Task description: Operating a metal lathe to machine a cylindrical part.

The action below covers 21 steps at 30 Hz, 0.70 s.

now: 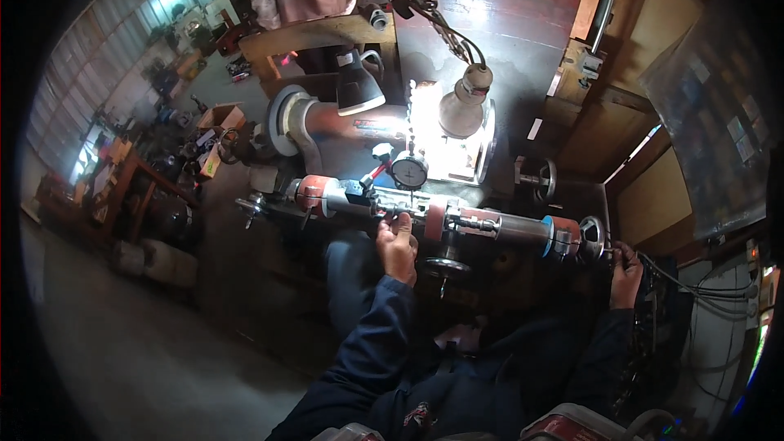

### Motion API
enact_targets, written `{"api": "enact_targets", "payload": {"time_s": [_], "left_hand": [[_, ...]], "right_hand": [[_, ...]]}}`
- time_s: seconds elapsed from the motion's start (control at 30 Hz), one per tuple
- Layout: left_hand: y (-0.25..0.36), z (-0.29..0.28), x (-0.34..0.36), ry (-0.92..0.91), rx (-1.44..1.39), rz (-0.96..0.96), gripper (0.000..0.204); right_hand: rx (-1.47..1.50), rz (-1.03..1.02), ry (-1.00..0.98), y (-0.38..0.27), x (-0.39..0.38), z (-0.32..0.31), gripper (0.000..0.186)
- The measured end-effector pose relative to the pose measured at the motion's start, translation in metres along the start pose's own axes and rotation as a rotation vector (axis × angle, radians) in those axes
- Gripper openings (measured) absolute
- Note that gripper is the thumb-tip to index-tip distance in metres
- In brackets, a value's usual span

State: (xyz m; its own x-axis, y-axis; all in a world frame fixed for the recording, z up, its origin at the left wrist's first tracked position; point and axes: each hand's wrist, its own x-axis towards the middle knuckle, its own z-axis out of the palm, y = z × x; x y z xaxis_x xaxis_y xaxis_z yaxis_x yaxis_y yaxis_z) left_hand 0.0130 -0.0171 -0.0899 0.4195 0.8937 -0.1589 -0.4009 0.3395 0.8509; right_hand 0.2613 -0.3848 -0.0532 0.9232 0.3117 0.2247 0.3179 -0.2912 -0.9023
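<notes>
Dial gauge [409, 171]: 12 o'clock from left hand; best left unbumped
Left hand [397, 247]: at the metal carriage [408, 202], cannot tell grip
Right hand [624, 273]: pinching handwheel [591, 238], 3 o'clock; slow turns seem wise

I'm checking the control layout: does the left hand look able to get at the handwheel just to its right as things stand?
Probably yes: the left hand is close to that handwheel, and nothing visible blocks the gap between them.

Left fingers [403, 226] below dial gauge [409, 171], right fingers [619, 255] on handwheel [593, 238]
</notes>
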Motion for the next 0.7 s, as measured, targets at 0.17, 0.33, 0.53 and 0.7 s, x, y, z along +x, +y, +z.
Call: {"api": "enact_targets", "payload": {"time_s": [0.17, 0.33, 0.53, 0.7], "left_hand": [[-0.004, 0.007, 0.002, 0.022, -0.003, 0.051, 0.035], [-0.001, 0.006, -0.001, 0.023, -0.005, 0.049, 0.038], [-0.005, 0.005, 0.000, -0.010, -0.074, 0.040, 0.035], [-0.005, 0.004, 0.000, -0.012, -0.117, -0.018, 0.031]], "right_hand": [[-0.059, -0.098, 0.062, -0.012, 0.029, 0.014, 0.018], [-0.107, -0.106, -0.037, -0.004, 0.052, 0.022, 0.024], [0.127, 0.094, -0.079, 0.055, 0.073, 0.027, 0.025], [0.044, -0.014, -0.135, 0.069, 0.067, 0.031, 0.017]]}}
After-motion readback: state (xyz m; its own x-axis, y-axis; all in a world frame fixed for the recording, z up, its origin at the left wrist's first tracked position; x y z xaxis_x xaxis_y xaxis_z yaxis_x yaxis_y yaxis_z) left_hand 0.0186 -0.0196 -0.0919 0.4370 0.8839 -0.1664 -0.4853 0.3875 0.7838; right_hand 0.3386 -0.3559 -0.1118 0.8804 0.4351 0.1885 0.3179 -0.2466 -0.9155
